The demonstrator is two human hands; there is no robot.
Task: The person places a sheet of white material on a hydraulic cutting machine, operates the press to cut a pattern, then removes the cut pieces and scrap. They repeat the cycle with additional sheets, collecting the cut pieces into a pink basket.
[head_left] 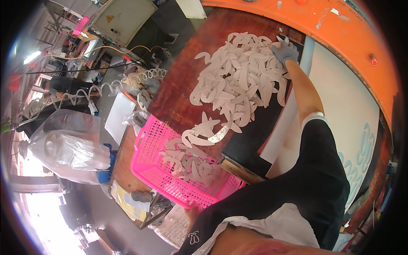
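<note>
A large heap of off-white, crescent-shaped cut pieces [233, 72] lies on the reddish-brown table [178, 72]. At the heap's far right edge is my right hand [285, 52] in a grey glove, fingers spread and touching the outer pieces. A pink plastic basket [146, 163] stands against the table's near edge, with more of these pieces inside. My left hand [192, 213] is low at the basket's near rim, its fingers partly hidden; it seems closed on that rim.
An orange machine body [331, 25] runs along the far right. Beside it lies a pale sheet [340, 93] with curved cut-outs. A black pad [255, 140] covers the table's near corner. Coiled air hoses [102, 87] and a plastic-wrapped bundle [72, 148] are at left; a person works beyond.
</note>
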